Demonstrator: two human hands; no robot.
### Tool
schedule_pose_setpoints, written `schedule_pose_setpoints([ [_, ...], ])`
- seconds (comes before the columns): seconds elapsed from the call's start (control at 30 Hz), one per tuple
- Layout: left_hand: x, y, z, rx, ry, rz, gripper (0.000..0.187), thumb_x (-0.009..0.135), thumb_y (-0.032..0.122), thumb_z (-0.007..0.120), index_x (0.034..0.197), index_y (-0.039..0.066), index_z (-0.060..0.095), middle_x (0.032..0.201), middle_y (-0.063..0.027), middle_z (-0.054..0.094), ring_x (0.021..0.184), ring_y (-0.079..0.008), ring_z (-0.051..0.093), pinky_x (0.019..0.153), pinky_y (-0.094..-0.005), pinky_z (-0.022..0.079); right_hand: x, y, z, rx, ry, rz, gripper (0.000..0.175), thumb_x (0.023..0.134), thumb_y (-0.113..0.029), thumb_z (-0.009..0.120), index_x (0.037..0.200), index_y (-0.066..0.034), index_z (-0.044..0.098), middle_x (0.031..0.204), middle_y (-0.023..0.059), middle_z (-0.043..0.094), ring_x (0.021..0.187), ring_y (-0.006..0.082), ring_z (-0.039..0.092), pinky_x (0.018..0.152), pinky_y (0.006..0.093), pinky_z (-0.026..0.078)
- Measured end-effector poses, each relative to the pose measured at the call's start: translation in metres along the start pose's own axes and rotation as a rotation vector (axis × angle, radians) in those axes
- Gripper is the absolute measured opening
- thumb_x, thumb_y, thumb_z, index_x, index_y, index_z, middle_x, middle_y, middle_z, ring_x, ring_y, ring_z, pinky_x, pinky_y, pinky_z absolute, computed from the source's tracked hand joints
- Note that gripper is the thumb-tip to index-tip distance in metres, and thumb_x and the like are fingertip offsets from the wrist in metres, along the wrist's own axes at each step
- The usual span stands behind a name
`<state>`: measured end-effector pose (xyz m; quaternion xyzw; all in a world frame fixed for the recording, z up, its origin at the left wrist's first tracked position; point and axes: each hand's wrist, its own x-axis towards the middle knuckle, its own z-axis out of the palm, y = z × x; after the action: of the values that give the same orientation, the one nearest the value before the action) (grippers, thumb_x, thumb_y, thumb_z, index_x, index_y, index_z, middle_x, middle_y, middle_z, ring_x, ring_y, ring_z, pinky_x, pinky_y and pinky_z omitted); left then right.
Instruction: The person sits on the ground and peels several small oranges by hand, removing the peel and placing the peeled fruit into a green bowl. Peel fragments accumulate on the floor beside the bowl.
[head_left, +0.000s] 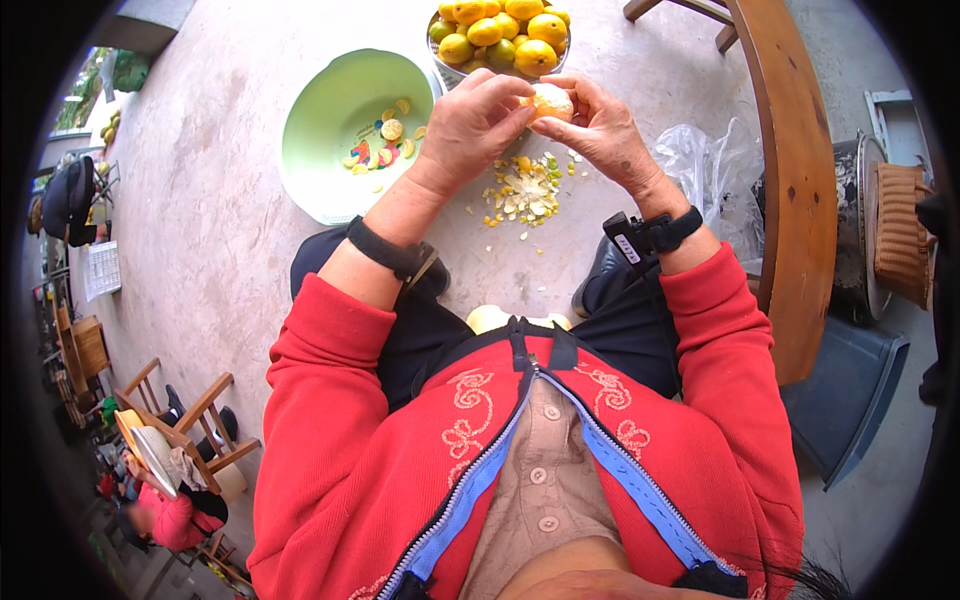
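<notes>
A peeled mandarin (553, 102), pale with pith, is held up between both hands in front of me. My right hand (609, 129) cups it from the right, thumb below and fingers above. On its other side, the thumb and fingertips of my left hand (474, 124) pinch at its edge; whether they grip pith or a segment is hidden. Under the hands, a heap of torn peel (529, 189) lies scattered on the concrete floor. Left of it stands a light green plastic basin (322, 127) with several loose segments (360, 168) and a small peeled mandarin (391, 129).
A basket heaped with unpeeled mandarins (502, 34) stands beyond my hands. To the right are a clear plastic bag (705, 169), a wooden bench (799, 187) and a dark grey plastic bin (847, 397). A wooden chair (202, 420) and a person in pink (180, 521) are at far left.
</notes>
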<state>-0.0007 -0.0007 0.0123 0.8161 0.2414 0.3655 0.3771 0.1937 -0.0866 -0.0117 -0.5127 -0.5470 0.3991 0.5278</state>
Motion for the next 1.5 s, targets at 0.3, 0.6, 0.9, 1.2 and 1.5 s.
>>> schedule_pose_setpoints([
  [0.3, 0.001, -0.004, -0.001, 0.058, 0.036, 0.028, 0.011, 0.09, 0.01, 0.077, 0.095, 0.003, 0.07, 0.085, -0.0039, 0.067, 0.07, -0.0125, 0.065, 0.066, -0.0267, 0.054, -0.001, -0.003, 0.002, -0.002, -0.002, 0.014, 0.053, 0.088, -0.021, 0.085, 0.13, -0.0018, 0.06, 0.112, 0.007, 0.072, 0.102, 0.0119, 0.069, 0.092, 0.027, 0.056],
  [0.6, -0.003, 0.002, -0.008, 0.014, -0.111, -0.222, 0.019, 0.094, 0.018, 0.075, 0.096, 0.001, 0.069, 0.082, -0.0004, 0.071, 0.075, -0.0057, 0.064, 0.071, -0.0237, 0.054, 0.002, -0.002, -0.002, 0.128, 0.049, 0.021, 0.052, 0.091, -0.015, 0.082, 0.134, -0.0024, 0.056, 0.117, 0.0096, 0.071, 0.105, 0.0142, 0.07, 0.094, 0.0282, 0.057],
  [0.9, -0.002, -0.003, -0.009, -0.028, -0.168, -0.284, 0.021, 0.098, 0.019, 0.072, 0.108, 0.0, 0.073, 0.088, -0.0006, 0.072, 0.078, -0.0058, 0.064, 0.074, -0.0233, 0.054, 0.001, -0.004, -0.002, 0.103, 0.038, 0.017, 0.054, 0.09, -0.016, 0.082, 0.135, -0.0025, 0.055, 0.118, 0.0104, 0.071, 0.107, 0.0151, 0.069, 0.095, 0.0286, 0.057],
  [1.2, -0.002, -0.009, -0.006, -0.2, -0.183, -0.384, 0.021, 0.098, 0.02, 0.072, 0.101, -0.001, 0.068, 0.087, -0.0029, 0.071, 0.079, -0.0077, 0.064, 0.074, -0.0232, 0.054, 0.0, -0.006, -0.001, 0.148, 0.0, -0.01, 0.054, 0.093, -0.013, 0.078, 0.139, -0.0027, 0.051, 0.125, 0.0121, 0.067, 0.112, 0.0168, 0.067, 0.101, 0.0303, 0.055],
  [1.5, -0.002, -0.011, -0.005, -0.104, -0.146, -0.336, 0.019, 0.095, 0.019, 0.073, 0.095, 0.001, 0.066, 0.082, -0.0021, 0.069, 0.074, -0.0073, 0.063, 0.07, -0.0225, 0.052, -0.001, -0.005, -0.001, 0.098, -0.06, -0.03, 0.054, 0.095, -0.005, 0.074, 0.143, -0.005, 0.05, 0.131, 0.012, 0.063, 0.121, 0.0183, 0.063, 0.106, 0.0316, 0.052],
])
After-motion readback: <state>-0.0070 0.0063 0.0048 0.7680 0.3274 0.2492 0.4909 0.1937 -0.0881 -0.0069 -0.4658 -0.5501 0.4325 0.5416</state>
